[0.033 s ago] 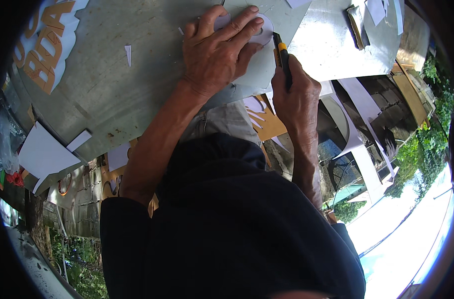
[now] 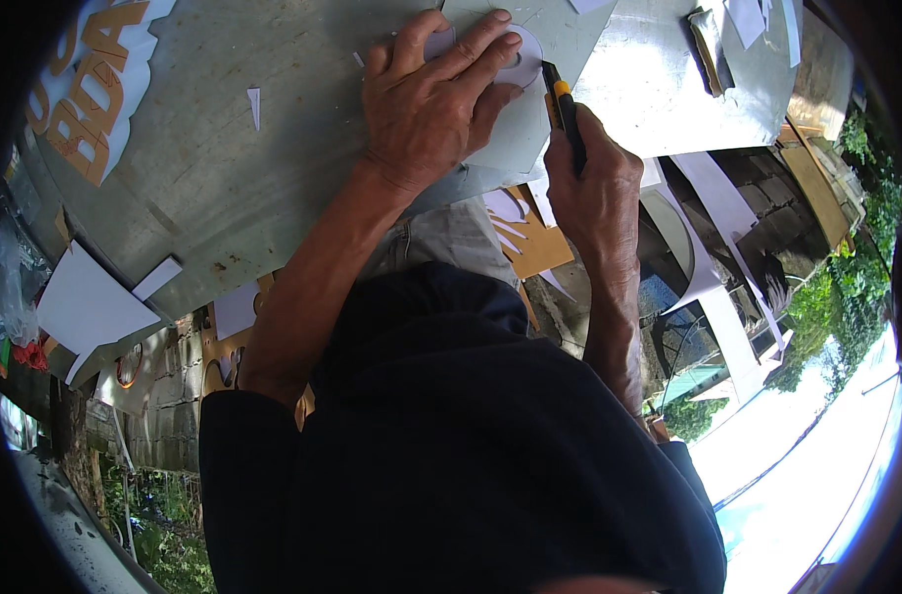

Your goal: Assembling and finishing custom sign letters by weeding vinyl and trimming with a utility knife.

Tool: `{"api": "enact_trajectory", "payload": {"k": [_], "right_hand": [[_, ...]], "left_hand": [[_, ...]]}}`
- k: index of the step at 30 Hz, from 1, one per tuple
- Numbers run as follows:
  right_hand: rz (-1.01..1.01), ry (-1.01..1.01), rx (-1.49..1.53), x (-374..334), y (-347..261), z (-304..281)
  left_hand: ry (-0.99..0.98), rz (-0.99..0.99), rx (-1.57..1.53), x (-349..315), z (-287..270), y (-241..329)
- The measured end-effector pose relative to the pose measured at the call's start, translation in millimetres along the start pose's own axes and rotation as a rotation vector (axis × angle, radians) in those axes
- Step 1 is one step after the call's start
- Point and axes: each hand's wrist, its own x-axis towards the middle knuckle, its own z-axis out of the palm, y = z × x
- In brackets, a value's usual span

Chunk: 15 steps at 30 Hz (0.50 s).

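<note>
My left hand (image 2: pixel 436 104) lies with fingers spread, pressing a white rounded cutout (image 2: pixel 530 59) onto a grey sheet (image 2: pixel 530 129) on the metal tabletop. Part of the cutout is hidden beneath the fingers. In my right hand (image 2: pixel 599 173) is a black and yellow utility knife (image 2: pixel 567 114), fingers wrapped round its handle. Its blade tip meets the cutout's right edge, close to my left fingertips.
The grey metal table (image 2: pixel 263 188) carries a small white sliver (image 2: pixel 255 107) and a dark folded pad (image 2: pixel 708 54). Orange lettering on a white backing (image 2: pixel 99 99) sits at the far left. Offcuts lie below the table's edge, including a white panel (image 2: pixel 94 302) and a brown board (image 2: pixel 545 252).
My right hand has shifted slightly to the right, and the knife's tip a little farther up along the cutout's edge. My left hand stays nearly still.
</note>
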Motion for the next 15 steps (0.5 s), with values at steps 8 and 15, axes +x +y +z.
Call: {"api": "enact_trajectory", "payload": {"k": [8, 15], "right_hand": [[-0.158, -0.113, -0.201, 22, 18, -26], [-0.184, -0.039, -0.168, 12, 21, -15]], "left_hand": [[-0.091, -0.031, -0.001, -7, -12, 7], [-0.143, 0.153, -0.059, 5, -10, -6]]}}
